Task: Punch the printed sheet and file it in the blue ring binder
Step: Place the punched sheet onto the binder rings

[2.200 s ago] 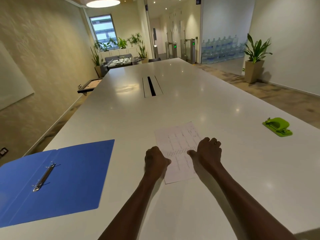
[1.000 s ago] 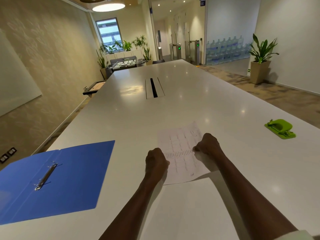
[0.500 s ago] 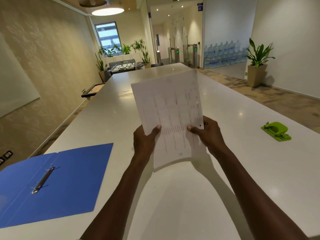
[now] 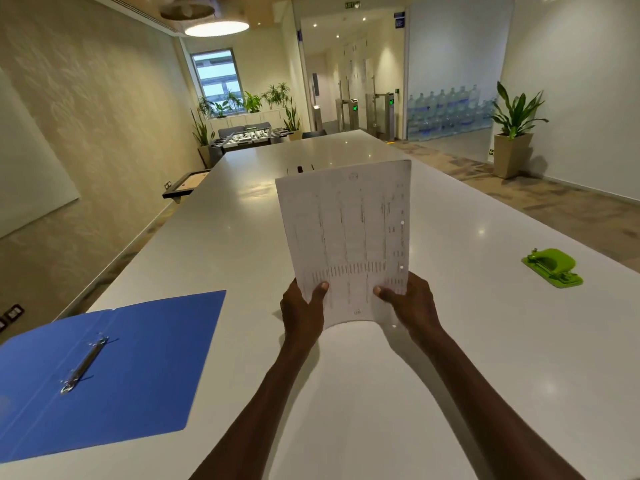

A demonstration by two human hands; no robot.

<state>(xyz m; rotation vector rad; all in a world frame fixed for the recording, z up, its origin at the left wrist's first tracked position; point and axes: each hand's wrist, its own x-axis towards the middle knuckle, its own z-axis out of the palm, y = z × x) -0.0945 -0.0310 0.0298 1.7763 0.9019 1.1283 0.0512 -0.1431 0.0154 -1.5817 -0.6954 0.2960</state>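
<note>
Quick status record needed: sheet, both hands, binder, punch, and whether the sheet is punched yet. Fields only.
sheet: printed sheet held upright above the white table
holes: two small holes show near its right edge, so it looks punched
left hand: left hand grips the sheet's lower left, thumb on the front
right hand: right hand grips the lower right corner
binder: blue ring binder lies open flat at left, no sheet on the rings
punch: green hole punch sits at right, untouched

one printed sheet (image 4: 346,233), one blue ring binder (image 4: 114,368), one green hole punch (image 4: 553,266), two hands
</note>
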